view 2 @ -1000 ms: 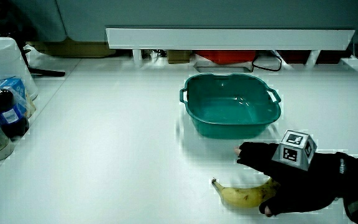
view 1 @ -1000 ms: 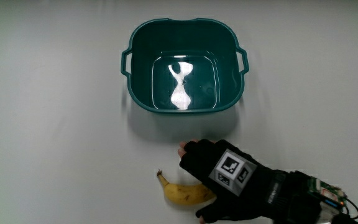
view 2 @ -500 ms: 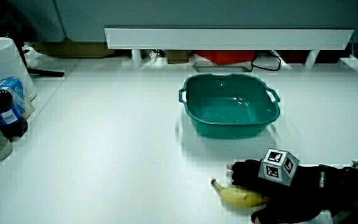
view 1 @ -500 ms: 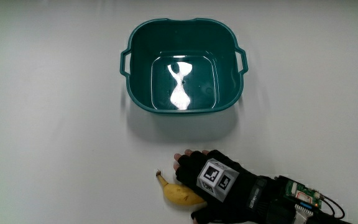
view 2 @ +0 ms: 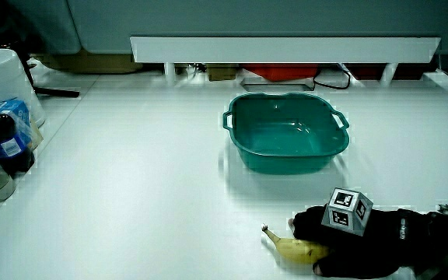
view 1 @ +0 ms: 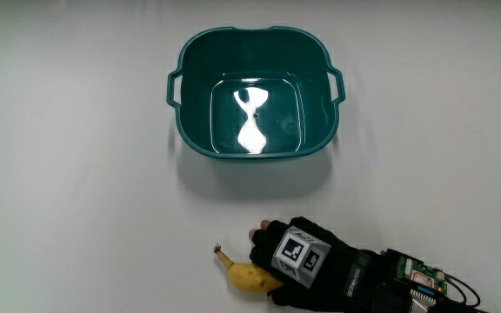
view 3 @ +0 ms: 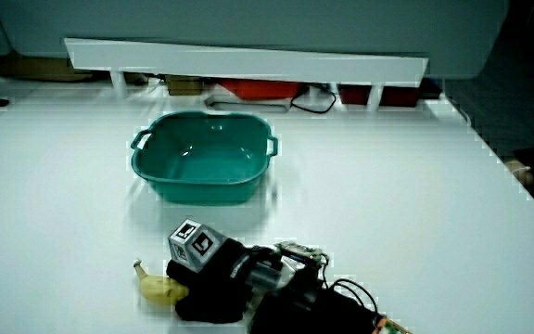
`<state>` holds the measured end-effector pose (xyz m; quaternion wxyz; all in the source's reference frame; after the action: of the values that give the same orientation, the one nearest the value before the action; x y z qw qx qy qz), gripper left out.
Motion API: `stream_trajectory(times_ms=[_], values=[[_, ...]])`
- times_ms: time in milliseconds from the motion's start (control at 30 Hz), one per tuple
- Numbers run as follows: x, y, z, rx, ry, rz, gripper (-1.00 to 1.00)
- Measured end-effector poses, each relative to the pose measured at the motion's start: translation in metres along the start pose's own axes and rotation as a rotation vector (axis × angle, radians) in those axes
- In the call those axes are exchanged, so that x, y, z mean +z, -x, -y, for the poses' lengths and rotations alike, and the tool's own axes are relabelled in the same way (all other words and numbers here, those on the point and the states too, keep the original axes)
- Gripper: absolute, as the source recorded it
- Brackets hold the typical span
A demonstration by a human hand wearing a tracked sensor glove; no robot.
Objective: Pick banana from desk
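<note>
We see a teal plastic basin with a glossy, smooth inner floor that throws back a bright glare. The white table looks smooth and faintly sheeny. The hand wears a matt black cloth glove, and the small cube on its back shows flat, printed black-and-white faces. The banana has smooth, dull yellow skin. In a side view, a bottle looks like clear, glossy plastic.
</note>
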<state>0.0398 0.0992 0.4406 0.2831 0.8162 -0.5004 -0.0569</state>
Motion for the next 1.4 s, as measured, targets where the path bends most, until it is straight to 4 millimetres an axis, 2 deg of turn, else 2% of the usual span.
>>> stream_trajectory(times_ms=[167, 333, 633, 900, 933, 967, 1000, 1033, 1133, 1167, 1267, 1333, 1400], values=[[-0.001, 0.0, 0.0, 0.005, -0.018, -0.006, 1.0], [0.0, -0.001, 0.001, 0.011, -0.013, -0.008, 1.0], [0.016, -0.007, 0.011, 0.037, -0.032, -0.037, 1.0], [0.045, -0.024, 0.025, 0.021, -0.071, -0.042, 1.0], [0.04, -0.028, 0.023, 0.013, -0.066, -0.056, 1.0], [0.05, -0.031, 0.027, 0.01, -0.083, -0.045, 1.0], [0.049, -0.036, 0.026, 0.007, -0.078, -0.058, 1.0], [0.061, -0.038, 0.03, -0.005, -0.097, -0.033, 1.0], [0.075, -0.048, 0.035, -0.035, -0.112, -0.018, 1.0], [0.072, -0.052, 0.035, -0.039, -0.099, -0.005, 1.0], [0.093, -0.057, 0.043, -0.063, -0.14, 0.002, 1.0], [0.094, -0.062, 0.043, -0.071, -0.14, -0.003, 1.0], [0.105, -0.066, 0.046, -0.082, -0.159, 0.006, 1.0]])
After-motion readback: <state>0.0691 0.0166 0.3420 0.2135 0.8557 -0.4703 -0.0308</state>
